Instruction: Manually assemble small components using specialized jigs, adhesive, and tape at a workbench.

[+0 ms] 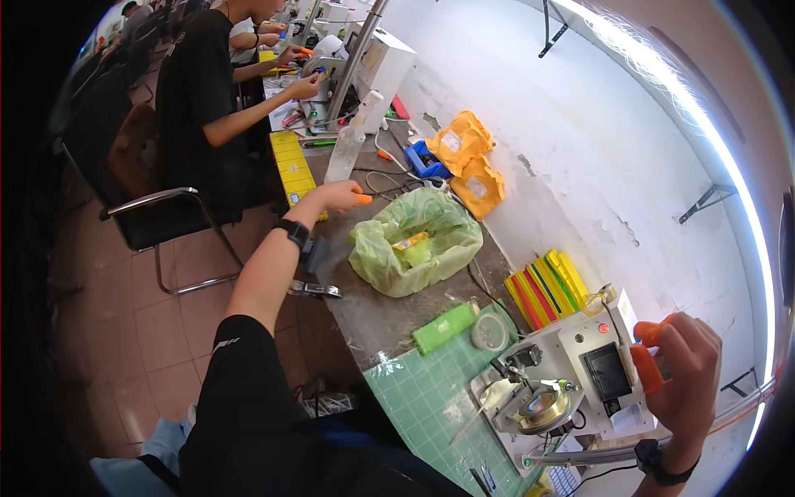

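Note:
My left hand [338, 197] reaches out over the bench beside a clear plastic bottle [344, 153]. Its fingers are curled, and one orange finger cot shows, close to the rim of a container lined with a pale green plastic bag [389, 269]. My right hand [686, 373] is raised at the far right by a white bench machine [571, 352]. Orange cots cover its thumb and forefinger, whose tips come close together. Whatever either hand may hold is hidden or too small to make out. An orange-yellow wrapper [411, 241] lies inside the bag.
A green cutting mat [406, 383] carries the machine's wheel unit [542, 406], a tape roll [489, 332] and a green roll [445, 328]. Yellow bins [546, 286], orange packets [464, 142] and a blue bin [426, 160] line the wall. A metal pole [596, 455] crosses near my right wrist. A co-worker [195, 91] works at the far left.

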A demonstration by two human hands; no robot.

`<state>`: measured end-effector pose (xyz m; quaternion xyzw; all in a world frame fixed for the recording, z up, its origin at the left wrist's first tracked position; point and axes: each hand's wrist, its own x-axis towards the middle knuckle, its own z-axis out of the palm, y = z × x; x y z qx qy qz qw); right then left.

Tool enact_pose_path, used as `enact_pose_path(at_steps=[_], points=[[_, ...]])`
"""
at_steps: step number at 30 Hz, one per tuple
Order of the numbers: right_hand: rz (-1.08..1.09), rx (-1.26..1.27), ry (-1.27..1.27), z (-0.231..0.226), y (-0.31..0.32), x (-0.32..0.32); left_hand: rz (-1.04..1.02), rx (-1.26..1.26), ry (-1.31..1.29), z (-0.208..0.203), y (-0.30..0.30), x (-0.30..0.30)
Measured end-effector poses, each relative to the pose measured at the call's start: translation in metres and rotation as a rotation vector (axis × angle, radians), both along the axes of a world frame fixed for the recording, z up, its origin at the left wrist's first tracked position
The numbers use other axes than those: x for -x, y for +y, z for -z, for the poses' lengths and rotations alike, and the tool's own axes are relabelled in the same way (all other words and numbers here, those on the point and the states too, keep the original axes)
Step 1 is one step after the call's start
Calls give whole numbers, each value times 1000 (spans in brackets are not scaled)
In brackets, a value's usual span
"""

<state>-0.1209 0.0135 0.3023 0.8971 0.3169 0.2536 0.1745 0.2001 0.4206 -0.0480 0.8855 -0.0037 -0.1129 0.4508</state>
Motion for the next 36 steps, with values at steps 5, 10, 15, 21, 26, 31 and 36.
enact_pose_path(at_steps=[5, 10, 15, 21, 26, 31, 36], points=[[-70, 25, 96, 10, 18, 3, -55, -1, -192, 22, 64, 71], [-111, 75, 162, 18, 34, 7, -20, -221, -412, -64, 97, 160], [-224, 69, 207, 24, 52, 4, -295, -326, -700, -159, 86, 164], [-230, 109, 222, 24, 54, 8, -357, 192, -802, -187, 36, 16], [-179, 113, 261, 24, 49, 19, -648, 124, -835, -202, -8, -87], [-126, 149, 393, 6, 46, 44, -853, 51, -706, -217, -39, -149], [-6, 96, 473, 11, 36, 42, -741, 322, -547, -208, -78, -164]])
